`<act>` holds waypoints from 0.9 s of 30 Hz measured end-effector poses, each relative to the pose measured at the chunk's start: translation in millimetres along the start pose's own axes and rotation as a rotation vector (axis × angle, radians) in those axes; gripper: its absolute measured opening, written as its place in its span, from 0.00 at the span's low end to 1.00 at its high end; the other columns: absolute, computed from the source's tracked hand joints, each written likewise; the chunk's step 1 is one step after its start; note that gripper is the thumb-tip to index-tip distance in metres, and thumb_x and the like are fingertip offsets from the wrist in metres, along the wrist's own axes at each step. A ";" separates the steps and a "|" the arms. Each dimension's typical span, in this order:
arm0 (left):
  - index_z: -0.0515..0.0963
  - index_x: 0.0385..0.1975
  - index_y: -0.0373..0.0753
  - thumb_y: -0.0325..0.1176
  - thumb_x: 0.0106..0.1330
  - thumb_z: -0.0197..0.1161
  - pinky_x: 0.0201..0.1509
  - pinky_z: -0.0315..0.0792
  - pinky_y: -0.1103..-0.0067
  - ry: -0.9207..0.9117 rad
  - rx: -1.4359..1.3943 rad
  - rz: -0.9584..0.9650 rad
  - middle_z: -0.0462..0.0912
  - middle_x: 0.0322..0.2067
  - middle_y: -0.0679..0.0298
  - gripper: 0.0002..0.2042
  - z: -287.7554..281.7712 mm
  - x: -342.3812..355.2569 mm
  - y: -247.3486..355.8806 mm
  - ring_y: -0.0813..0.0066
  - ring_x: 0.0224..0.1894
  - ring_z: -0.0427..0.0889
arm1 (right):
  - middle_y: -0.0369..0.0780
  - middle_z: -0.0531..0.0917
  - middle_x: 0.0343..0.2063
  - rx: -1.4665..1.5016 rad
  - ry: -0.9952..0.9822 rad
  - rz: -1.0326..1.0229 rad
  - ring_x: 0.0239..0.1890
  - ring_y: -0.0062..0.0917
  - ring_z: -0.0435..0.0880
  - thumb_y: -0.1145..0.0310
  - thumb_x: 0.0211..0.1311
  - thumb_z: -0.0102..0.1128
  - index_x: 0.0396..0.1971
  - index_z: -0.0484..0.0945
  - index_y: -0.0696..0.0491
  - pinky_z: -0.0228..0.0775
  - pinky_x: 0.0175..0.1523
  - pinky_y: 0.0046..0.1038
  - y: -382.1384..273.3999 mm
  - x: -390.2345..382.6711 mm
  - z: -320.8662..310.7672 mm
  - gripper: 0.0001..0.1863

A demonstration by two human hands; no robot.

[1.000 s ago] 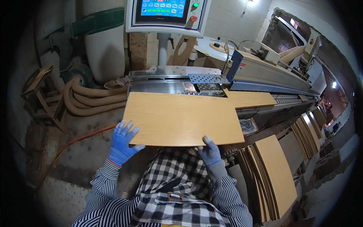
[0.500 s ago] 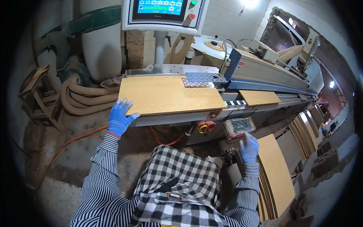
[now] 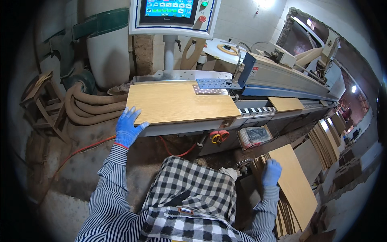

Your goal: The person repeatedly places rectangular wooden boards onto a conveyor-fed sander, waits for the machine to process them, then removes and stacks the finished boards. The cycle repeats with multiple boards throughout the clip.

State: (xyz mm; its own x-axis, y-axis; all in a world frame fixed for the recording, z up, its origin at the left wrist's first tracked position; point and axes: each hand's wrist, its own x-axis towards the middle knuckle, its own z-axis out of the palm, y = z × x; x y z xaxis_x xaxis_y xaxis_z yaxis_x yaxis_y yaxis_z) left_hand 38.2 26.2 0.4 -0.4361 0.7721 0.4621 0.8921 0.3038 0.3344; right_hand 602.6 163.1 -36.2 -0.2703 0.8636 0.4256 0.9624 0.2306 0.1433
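Observation:
A long wood-grained board (image 3: 177, 103) lies on the bed of the edge machine, under a blue perforated plate (image 3: 215, 83). My left hand (image 3: 128, 126), in a blue glove, rests at the board's near left corner, fingers stretched along its end and thumb spread by the front edge. Lower right, my gloved right hand (image 3: 271, 173) is closed over the left edge of the top board (image 3: 296, 185) of a stack. Its fingertips are hidden, so whether they grip that edge cannot be seen. A second board (image 3: 285, 104) lies farther right along the machine.
A control screen (image 3: 168, 10) with buttons stands above the machine. Scissors (image 3: 219, 137) and a wire basket (image 3: 254, 135) hang on its front. Thick hoses (image 3: 78, 107) and a wooden stool (image 3: 48, 103) are at left; more board stacks (image 3: 324, 141) stand at right.
My right hand has moved down and slightly right onto the stack, and its top board has shifted a little. The second board on the machine has slid right. My left hand stays put.

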 end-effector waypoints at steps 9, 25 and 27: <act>0.76 0.53 0.40 0.57 0.55 0.65 0.69 0.57 0.67 -0.002 0.002 -0.003 0.71 0.59 0.54 0.32 9.0 1.2 -2.7 0.58 0.66 0.62 | 0.40 0.82 0.30 0.810 0.137 0.484 0.36 0.28 0.81 0.62 0.62 0.57 0.35 0.78 0.55 0.72 0.41 0.30 -28.9 -124.3 -4.3 0.11; 0.76 0.53 0.40 0.55 0.55 0.66 0.68 0.57 0.67 -0.001 0.023 0.004 0.71 0.59 0.54 0.31 3.7 -0.6 -3.1 0.58 0.66 0.63 | 0.35 0.75 0.19 1.927 0.351 1.274 0.16 0.18 0.65 0.44 0.63 0.53 0.39 0.70 0.49 0.60 0.24 0.21 11.7 -147.1 -5.4 0.21; 0.76 0.53 0.40 0.55 0.55 0.66 0.68 0.57 0.66 0.000 0.017 0.015 0.71 0.59 0.54 0.31 5.0 0.2 -5.3 0.57 0.66 0.62 | 0.35 0.74 0.19 1.994 0.246 1.289 0.16 0.19 0.66 0.43 0.62 0.54 0.38 0.70 0.45 0.61 0.23 0.21 1.3 -150.7 -8.4 0.20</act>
State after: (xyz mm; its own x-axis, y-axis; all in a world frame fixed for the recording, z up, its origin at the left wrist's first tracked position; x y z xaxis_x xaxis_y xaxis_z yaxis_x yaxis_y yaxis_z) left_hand 34.0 27.4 -5.4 -0.4227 0.7764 0.4674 0.9005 0.3014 0.3135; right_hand 644.4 29.6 -92.7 0.3882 0.8501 -0.3559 -0.6068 -0.0549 -0.7929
